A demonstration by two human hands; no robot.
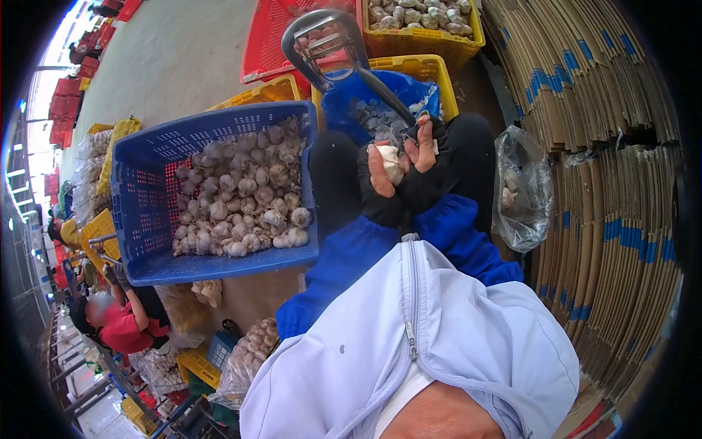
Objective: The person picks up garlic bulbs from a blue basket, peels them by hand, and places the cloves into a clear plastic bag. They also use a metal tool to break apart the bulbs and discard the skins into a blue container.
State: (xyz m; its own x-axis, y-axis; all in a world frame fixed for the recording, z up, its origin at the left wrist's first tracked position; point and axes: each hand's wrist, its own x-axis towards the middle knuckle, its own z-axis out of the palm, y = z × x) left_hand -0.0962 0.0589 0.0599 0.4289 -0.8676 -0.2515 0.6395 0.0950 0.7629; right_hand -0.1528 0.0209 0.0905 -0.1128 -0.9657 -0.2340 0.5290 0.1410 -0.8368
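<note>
My left hand (379, 178), in a black fingerless glove, holds a whitish garlic bulb (393, 164) between my knees. My right hand (423, 145), gloved the same way, is closed right beside the bulb, its thumb toward it; I cannot tell what its fingers grip. A dark shaft (389, 96) with a large loop and metal bars at its far end reaches down to my right fingertips. Beneath the shaft, a blue plastic liner (342, 102) in a yellow crate (444, 82) holds loose pale skins (376, 115).
A blue crate (219, 276) of garlic bulbs stands at my left. Red (256, 55) and yellow (431, 42) crates stand ahead. At my right are a clear plastic bag (528, 194) and stacked flattened cardboard (592, 80). A person in red (126, 331) is at far left.
</note>
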